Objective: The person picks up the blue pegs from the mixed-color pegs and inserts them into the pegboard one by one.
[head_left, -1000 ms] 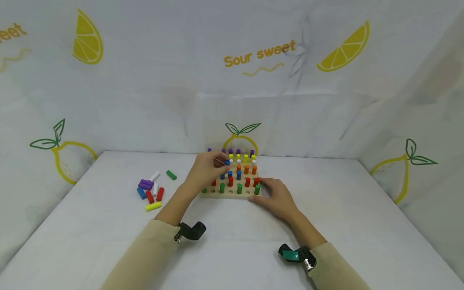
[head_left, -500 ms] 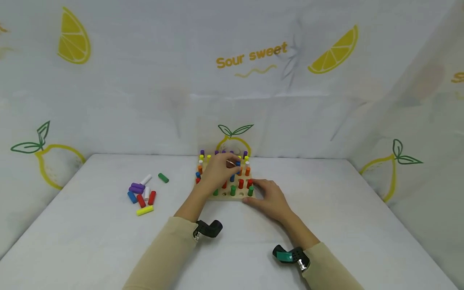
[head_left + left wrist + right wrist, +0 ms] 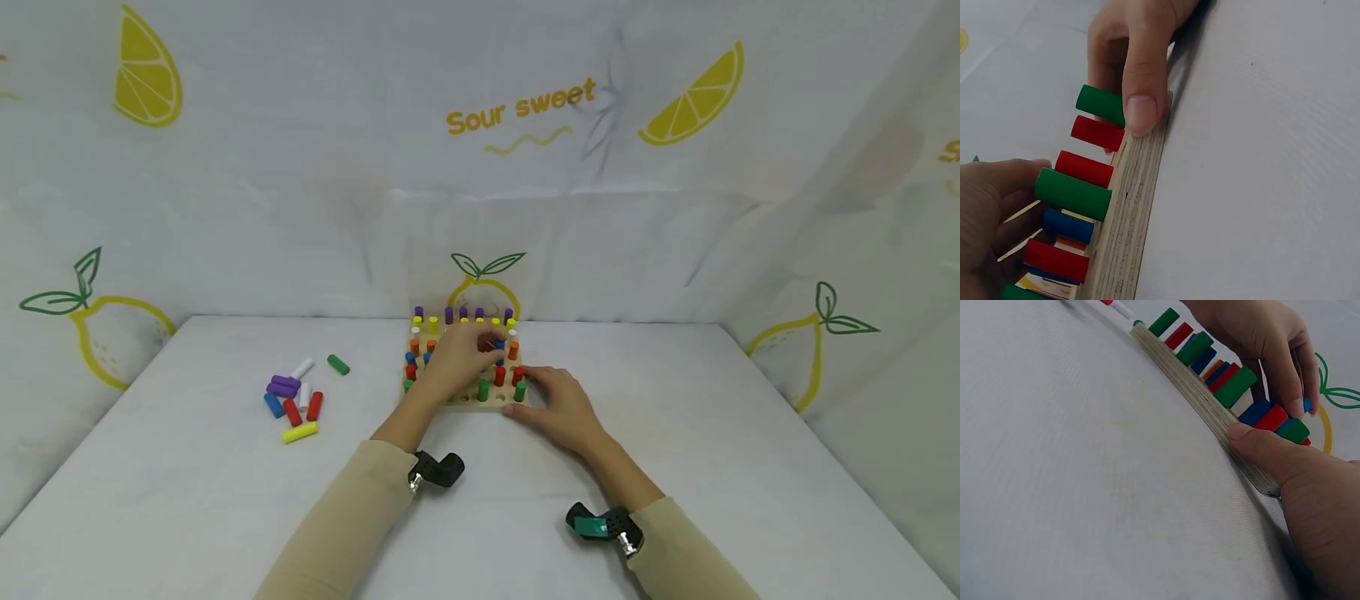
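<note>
A wooden pegboard (image 3: pixel 491 407) stands at the far middle of the table, with rows of coloured pegs upright in it. Above its right half, my left hand (image 3: pixel 459 360) pinches a blue peg (image 3: pixel 1307 405) between thumb and fingertips; the peg's lower end is hard to make out. My right hand (image 3: pixel 558 408) grips the board's near right corner, its thumb on the front edge. Beside that hand stand a green peg (image 3: pixel 520 391) and a red peg (image 3: pixel 518 374). The left hand hides part of the middle rows.
Left of the board lies a loose pile of pegs, among them purple pegs (image 3: pixel 283 387), a yellow peg (image 3: pixel 300 432) and a blue peg (image 3: pixel 273 405). A green peg (image 3: pixel 338 365) lies apart from them. A lemon-print cloth (image 3: pixel 315 208) hangs behind the table.
My left hand has moved right over the board with the blue peg and come slightly lower. The right hand keeps its grip on the corner. The head view has shifted a little.
</note>
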Available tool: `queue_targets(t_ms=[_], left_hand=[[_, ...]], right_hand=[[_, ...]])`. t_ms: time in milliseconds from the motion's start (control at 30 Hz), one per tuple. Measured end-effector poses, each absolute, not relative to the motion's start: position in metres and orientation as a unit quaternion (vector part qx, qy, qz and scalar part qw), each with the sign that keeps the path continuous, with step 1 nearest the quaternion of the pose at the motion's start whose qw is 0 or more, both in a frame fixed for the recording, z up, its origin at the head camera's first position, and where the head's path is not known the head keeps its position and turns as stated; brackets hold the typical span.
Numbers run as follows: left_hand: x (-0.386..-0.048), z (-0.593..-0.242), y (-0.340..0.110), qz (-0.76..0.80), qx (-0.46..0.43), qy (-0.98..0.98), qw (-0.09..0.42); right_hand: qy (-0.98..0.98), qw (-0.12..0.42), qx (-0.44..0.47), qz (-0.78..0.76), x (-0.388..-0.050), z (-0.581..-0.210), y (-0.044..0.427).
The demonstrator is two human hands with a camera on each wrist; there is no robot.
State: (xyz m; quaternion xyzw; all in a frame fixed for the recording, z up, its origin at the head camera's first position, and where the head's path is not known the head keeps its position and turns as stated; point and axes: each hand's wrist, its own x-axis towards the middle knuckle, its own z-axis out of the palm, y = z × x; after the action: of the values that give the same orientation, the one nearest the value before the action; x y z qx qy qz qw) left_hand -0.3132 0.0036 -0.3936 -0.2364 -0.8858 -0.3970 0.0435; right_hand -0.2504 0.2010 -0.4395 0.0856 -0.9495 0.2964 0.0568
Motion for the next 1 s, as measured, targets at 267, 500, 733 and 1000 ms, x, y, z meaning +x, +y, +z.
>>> queue_targets(t_ms=[267, 500, 733, 1000], left_hand=[[-0.315, -0.405, 0.005, -0.355, -0.237, -0.903, 0.047], [-0.316, -0.408, 0.008, -0.315, -0.246, -0.914, 0.062], [-0.314, -0.408, 0.009, -0.298, -0.251, -0.918, 0.078], [-0.311, -0.401, 0.001, -0.277, -0.258, -0.925, 0.038]], right_hand=[[-0.946, 0.059, 0.090, 0.305, -0.250, -0.440, 0.198], [-0.948, 0.059, 0.085, 0.300, -0.249, -0.438, 0.199], [-0.950, 0.060, 0.085, 0.295, -0.250, -0.439, 0.201], [-0.950, 0.063, 0.089, 0.292, -0.249, -0.439, 0.200]])
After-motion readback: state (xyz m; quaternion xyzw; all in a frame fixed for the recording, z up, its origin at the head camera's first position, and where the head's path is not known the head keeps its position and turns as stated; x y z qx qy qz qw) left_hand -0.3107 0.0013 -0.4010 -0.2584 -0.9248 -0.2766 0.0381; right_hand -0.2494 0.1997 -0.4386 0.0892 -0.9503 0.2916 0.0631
